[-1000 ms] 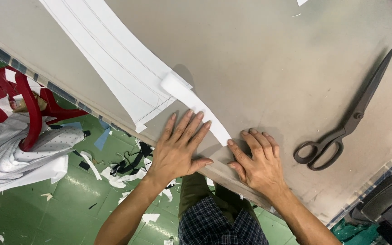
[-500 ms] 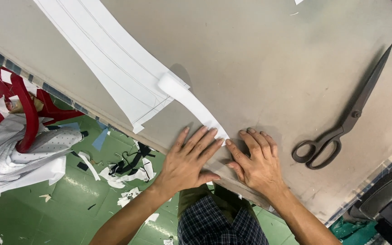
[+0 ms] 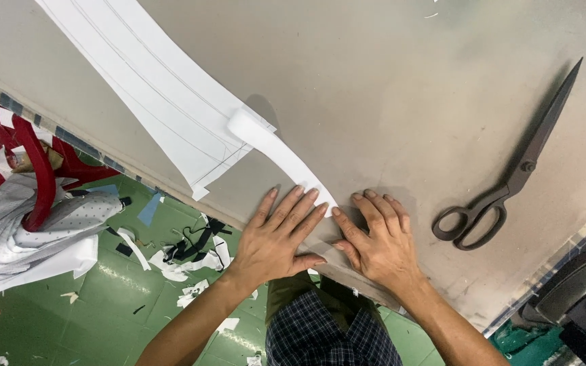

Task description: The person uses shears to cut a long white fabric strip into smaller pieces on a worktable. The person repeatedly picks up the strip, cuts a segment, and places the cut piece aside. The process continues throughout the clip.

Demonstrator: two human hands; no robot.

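We see a narrow white strip of thin fabric or paper (image 3: 281,150) lying on the grey table (image 3: 388,81), running from a small raised fold at its far end down to the near edge, where both hands meet over it. The left hand (image 3: 276,234) lies flat with its fingers (image 3: 291,211) spread and pressing the near end of the strip down; the right hand (image 3: 378,237) lies flat just beside it, fingers together on the table, its fingertips touching the strip's tip. Neither hand grips anything; both are open, palm down. We judge the strip to be light, limp and easily creased, so it is best held by flat pressure or pinched at an end, not lifted from the middle. At its far end the strip overlaps a broad white curved pattern sheet with faint drawn lines (image 3: 150,88) stretching to the far left. Well apart on the right lie large dark metal tailor's shears (image 3: 510,176). Below the table, on the green floor (image 3: 103,298), lie cloth scraps, and at the left a red plastic chair (image 3: 32,169) carries grey dotted cloth (image 3: 42,230).
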